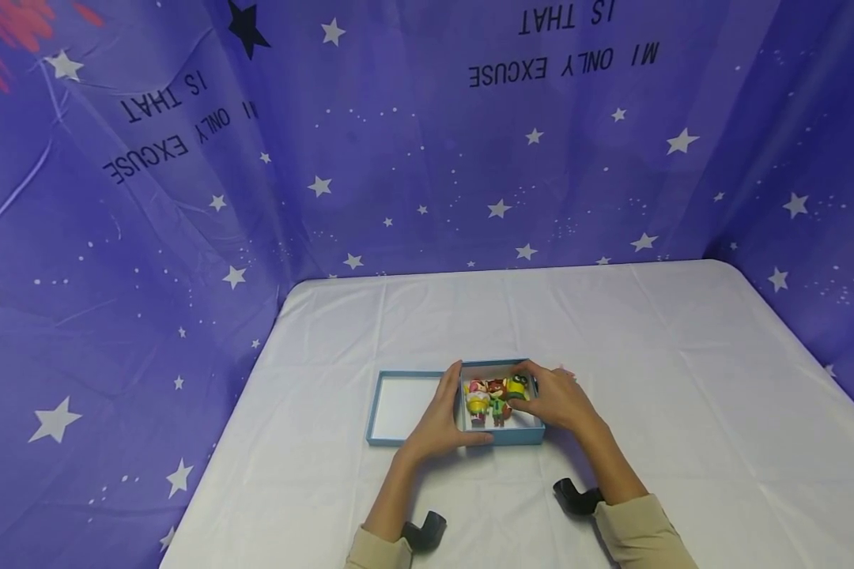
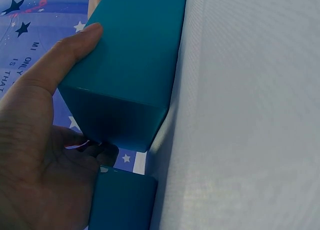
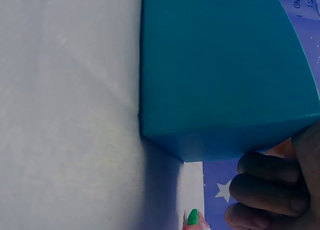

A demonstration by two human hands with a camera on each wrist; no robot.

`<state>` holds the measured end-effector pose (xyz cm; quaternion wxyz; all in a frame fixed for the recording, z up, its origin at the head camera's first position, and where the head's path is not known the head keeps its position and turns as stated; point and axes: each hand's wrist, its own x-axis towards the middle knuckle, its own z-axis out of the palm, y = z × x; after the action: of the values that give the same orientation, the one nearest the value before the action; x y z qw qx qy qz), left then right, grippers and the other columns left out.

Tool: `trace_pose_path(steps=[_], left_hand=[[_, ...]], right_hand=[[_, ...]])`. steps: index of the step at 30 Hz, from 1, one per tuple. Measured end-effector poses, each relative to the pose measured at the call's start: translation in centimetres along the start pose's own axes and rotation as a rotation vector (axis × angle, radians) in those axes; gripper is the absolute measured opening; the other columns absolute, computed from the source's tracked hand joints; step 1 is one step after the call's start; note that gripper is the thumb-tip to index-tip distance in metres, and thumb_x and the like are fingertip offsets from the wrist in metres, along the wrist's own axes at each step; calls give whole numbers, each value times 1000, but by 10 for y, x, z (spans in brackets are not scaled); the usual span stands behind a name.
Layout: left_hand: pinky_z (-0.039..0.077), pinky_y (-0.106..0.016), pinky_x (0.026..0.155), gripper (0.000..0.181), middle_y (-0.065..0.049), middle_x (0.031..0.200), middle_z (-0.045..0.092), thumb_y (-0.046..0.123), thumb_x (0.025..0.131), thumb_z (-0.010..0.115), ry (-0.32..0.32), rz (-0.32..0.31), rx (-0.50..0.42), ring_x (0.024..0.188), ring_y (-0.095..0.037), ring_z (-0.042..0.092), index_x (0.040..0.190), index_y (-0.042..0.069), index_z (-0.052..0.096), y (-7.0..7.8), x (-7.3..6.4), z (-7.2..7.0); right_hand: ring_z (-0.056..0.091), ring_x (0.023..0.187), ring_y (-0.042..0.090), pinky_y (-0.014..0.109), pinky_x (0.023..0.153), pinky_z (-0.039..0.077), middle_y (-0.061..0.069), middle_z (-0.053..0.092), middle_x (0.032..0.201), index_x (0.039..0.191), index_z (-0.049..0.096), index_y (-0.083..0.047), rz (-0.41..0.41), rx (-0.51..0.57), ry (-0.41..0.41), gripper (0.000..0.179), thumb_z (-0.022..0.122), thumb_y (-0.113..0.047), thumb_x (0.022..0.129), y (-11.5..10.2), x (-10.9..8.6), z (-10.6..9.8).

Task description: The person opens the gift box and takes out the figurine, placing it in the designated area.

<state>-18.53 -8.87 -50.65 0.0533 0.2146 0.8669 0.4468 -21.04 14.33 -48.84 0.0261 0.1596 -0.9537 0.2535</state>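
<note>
The left hand (image 1: pixel 434 423) is spread wide, thumb against the near wall and fingers reaching the far rim, gripping the open blue box (image 1: pixel 519 436) to its right. The right hand (image 1: pixel 558 399) is partly curled, thumb and finger pinching a yellow goggled figurine (image 1: pixel 517 386) inside the box's right end. Left of that figurine, between the hands, a pink-and-yellow figurine (image 1: pixel 478 405) and a fox figurine (image 1: pixel 498 401) in green lie in the box. The white-lined lid (image 1: pixel 402 407) lies just left of the left hand. Beyond the right hand, a pink-and-green item (image 3: pixel 194 219) is partly hidden.
</note>
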Motion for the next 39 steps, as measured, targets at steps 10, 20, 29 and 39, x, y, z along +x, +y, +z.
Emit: trace_pose_path(steps=[10,20,29,39], left_hand=[[24,-46,106,119,-5,154,6,44,66,80,-1,1,1,138,-27,16,150,17,1,1,-1,0],[24,-45,106,119,-7,154,6,44,66,81,2,-1,3,137,-28,16,150,14,1,1,-1,0],[24,-45,106,120,-5,154,6,43,65,81,4,-2,3,138,-28,16,149,13,2,1,-1,-1],[24,-45,106,120,-7,154,6,41,64,82,10,6,-1,137,-28,17,150,16,2,0,-1,1]], right_hand=[[42,54,13,29,49,35,5,65,77,114,61,-8,32,59,-18,51,79,-26,71,-3,1,1],[47,56,14,32,51,41,8,66,79,113,61,-6,44,60,-2,51,82,-18,68,-8,1,1],[62,73,28,42,62,49,14,68,90,110,62,-7,69,34,30,53,85,-15,62,-11,0,1],[62,77,32,44,66,50,14,67,91,110,62,-4,73,8,13,57,86,-9,58,-14,-1,-1]])
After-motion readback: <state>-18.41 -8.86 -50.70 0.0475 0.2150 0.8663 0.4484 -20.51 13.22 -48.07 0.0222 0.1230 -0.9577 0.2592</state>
